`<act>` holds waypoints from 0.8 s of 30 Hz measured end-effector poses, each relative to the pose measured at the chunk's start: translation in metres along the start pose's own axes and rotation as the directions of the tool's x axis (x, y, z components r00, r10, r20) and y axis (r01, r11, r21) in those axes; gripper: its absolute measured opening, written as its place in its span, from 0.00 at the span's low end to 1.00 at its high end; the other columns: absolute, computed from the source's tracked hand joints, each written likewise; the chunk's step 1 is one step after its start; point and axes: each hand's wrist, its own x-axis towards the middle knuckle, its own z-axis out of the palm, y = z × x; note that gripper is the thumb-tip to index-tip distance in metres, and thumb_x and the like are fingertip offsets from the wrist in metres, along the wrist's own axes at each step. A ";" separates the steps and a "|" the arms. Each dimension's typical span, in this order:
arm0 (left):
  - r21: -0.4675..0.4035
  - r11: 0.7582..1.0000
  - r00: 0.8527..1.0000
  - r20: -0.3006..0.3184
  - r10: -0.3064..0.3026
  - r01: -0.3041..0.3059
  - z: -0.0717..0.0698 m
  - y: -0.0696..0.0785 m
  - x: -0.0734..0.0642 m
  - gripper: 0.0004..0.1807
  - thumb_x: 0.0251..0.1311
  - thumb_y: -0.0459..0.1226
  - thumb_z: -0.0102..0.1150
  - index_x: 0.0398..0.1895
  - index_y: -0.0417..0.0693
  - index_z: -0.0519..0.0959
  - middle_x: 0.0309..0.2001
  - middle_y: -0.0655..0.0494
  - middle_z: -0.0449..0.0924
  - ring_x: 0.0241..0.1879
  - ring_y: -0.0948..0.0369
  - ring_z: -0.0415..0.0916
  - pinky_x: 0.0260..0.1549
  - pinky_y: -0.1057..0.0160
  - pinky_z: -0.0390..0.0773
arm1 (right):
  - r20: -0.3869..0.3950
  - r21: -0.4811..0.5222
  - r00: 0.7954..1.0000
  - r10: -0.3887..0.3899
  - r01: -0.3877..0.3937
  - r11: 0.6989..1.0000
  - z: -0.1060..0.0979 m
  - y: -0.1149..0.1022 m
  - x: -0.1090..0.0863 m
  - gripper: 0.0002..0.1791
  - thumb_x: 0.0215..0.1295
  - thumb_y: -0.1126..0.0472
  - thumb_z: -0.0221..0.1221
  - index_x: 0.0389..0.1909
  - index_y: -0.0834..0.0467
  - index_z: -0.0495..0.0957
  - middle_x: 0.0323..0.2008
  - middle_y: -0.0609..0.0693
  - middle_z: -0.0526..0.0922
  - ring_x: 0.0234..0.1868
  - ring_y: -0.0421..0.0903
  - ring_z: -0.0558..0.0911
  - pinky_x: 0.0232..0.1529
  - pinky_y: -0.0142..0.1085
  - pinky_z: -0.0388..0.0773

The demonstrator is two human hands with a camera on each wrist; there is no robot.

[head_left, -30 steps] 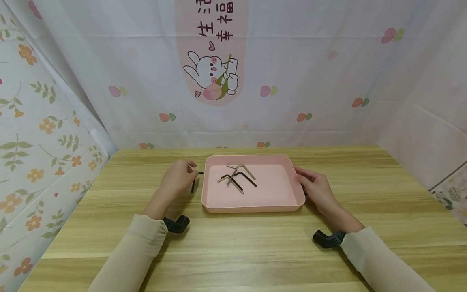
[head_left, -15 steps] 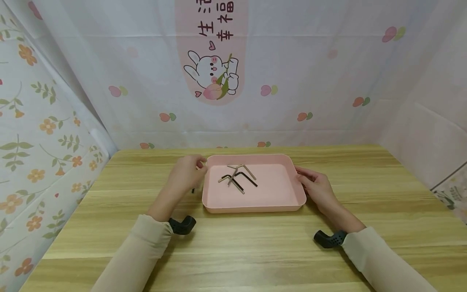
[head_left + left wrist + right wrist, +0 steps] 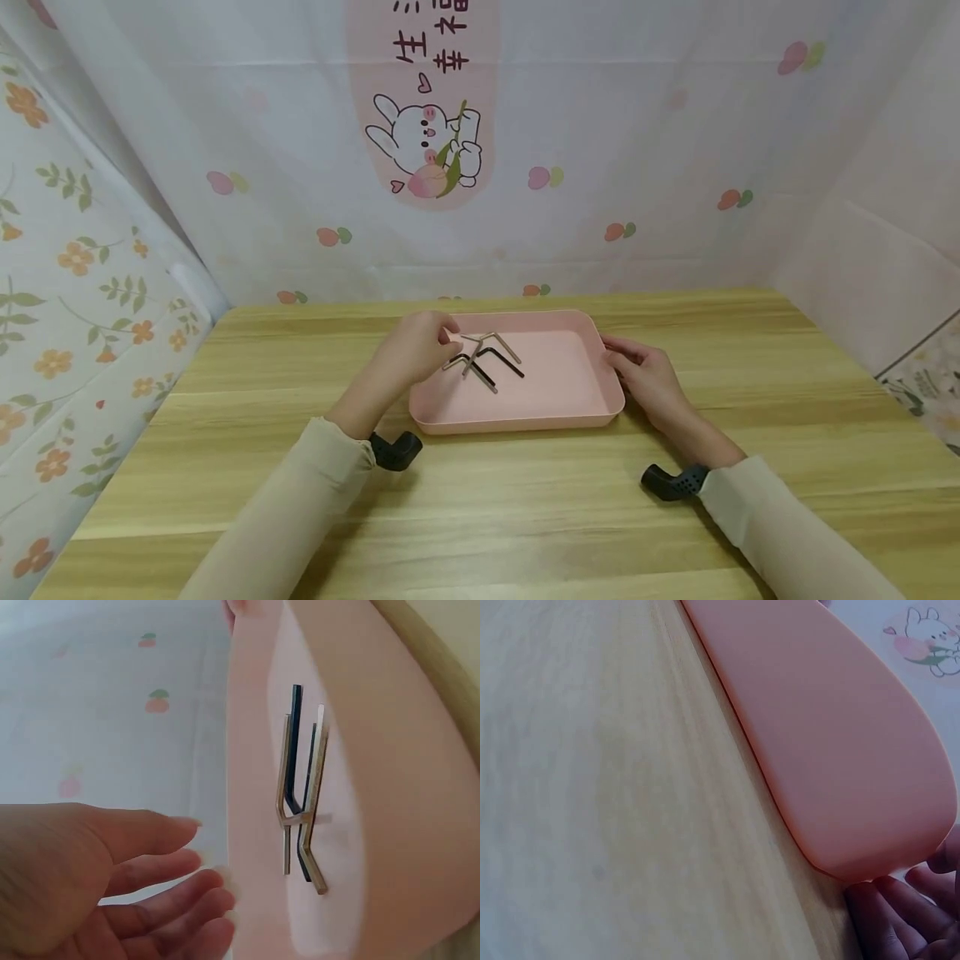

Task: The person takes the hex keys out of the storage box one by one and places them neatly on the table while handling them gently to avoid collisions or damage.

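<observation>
A shallow pink tray (image 3: 551, 375) lies on the table with several hex keys, some black (image 3: 503, 361) and some gold-coloured (image 3: 318, 780), crossed over one another in its left half. Over the tray's left rim hovers my left hand (image 3: 416, 346), close to the keys. Its thumb and fingers (image 3: 169, 832) are loosely bent and apart, with nothing seen between them in the left wrist view. At the tray's right end, my right hand (image 3: 648, 379) holds the rim, thumb on top and fingers (image 3: 907, 907) against the outer wall.
The wooden table (image 3: 525, 508) extends in front of the tray and to both sides. A white patterned cloth (image 3: 600, 125) hangs behind it, and floral cloth (image 3: 67, 333) hangs at the left. Each wrist wears a black device (image 3: 675, 482).
My left hand has moved right, from beside a black hex key on the table to over the tray's left rim. That key is now out of sight. My right hand stays on the tray.
</observation>
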 end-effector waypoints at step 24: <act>0.011 0.993 0.945 0.307 -0.117 0.119 -0.009 0.029 0.045 0.08 0.67 0.33 0.59 0.35 0.37 0.84 0.33 0.45 0.84 0.26 0.59 0.77 0.31 0.62 0.85 | -0.014 -0.011 1.000 -0.017 0.017 1.000 0.001 -0.002 0.000 0.28 0.77 0.55 0.54 0.73 0.59 0.68 0.68 0.66 0.73 0.46 0.23 0.80 0.44 0.21 0.81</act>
